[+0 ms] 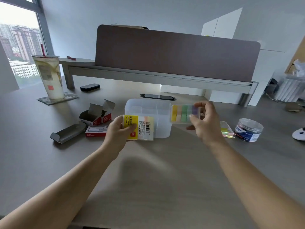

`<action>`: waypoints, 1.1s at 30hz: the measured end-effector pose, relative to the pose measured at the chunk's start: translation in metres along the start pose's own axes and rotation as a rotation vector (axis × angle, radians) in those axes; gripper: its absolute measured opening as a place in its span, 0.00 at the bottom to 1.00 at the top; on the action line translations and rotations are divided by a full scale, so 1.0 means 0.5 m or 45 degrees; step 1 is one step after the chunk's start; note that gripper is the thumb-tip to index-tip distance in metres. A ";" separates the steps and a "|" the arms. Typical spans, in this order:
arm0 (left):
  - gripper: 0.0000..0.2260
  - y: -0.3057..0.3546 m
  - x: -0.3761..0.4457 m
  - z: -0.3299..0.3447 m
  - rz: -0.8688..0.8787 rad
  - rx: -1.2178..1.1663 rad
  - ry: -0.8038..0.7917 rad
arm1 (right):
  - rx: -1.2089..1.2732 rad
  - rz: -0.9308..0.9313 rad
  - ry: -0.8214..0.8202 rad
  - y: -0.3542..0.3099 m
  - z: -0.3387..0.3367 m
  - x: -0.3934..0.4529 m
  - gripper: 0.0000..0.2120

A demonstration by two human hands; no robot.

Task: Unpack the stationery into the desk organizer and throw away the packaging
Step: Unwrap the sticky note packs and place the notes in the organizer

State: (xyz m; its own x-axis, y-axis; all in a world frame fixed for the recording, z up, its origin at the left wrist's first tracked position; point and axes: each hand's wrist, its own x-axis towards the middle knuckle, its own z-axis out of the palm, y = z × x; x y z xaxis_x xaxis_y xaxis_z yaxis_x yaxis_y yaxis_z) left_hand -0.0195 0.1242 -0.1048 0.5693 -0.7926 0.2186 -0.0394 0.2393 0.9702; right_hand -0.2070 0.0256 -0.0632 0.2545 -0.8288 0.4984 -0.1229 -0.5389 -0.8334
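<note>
A translucent white desk organizer [145, 113] with several compartments stands mid-desk. My left hand [118, 131] grips a clear plastic sleeve with a yellow label, the index tab packaging [142, 128], in front of the organizer's left corner. My right hand [204, 119] holds a sheet of coloured index tabs [182, 114] (yellow, peach, green, purple strips) just above the organizer's right edge. The two hands are apart, with sleeve and tabs separated.
Opened red-and-white cardboard boxes [97, 114] and a grey inner tray [66, 133] lie left of the organizer. More sticky tabs [227, 129] and a clear jar [249, 130] sit to the right. A drink cup [49, 76] stands far left. A bin with a white liner [288, 90] stands far right.
</note>
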 end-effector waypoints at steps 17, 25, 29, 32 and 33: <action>0.09 0.011 0.023 -0.066 -0.084 0.020 0.048 | -0.693 -0.169 -0.349 -0.044 0.082 0.135 0.24; 0.10 0.010 0.028 -0.066 -0.079 0.053 0.053 | -0.776 -0.165 -0.542 -0.053 0.087 0.148 0.24; 0.10 0.008 0.028 -0.066 -0.103 0.073 0.048 | -0.762 -0.088 -0.560 -0.032 0.098 0.144 0.18; 0.09 0.007 0.027 -0.071 -0.130 0.083 0.052 | -0.711 -0.051 -0.541 -0.014 0.097 0.131 0.10; 0.09 0.007 0.026 -0.072 -0.140 0.088 0.055 | -0.697 -0.049 -0.539 -0.011 0.096 0.125 0.09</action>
State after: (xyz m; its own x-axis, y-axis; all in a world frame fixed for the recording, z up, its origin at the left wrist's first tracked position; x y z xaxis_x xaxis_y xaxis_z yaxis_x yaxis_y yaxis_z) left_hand 0.0173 0.1349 -0.1022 0.6081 -0.7867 0.1070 -0.0300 0.1119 0.9933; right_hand -0.1442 -0.0162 -0.0390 0.6073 -0.7373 0.2960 -0.5442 -0.6575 -0.5211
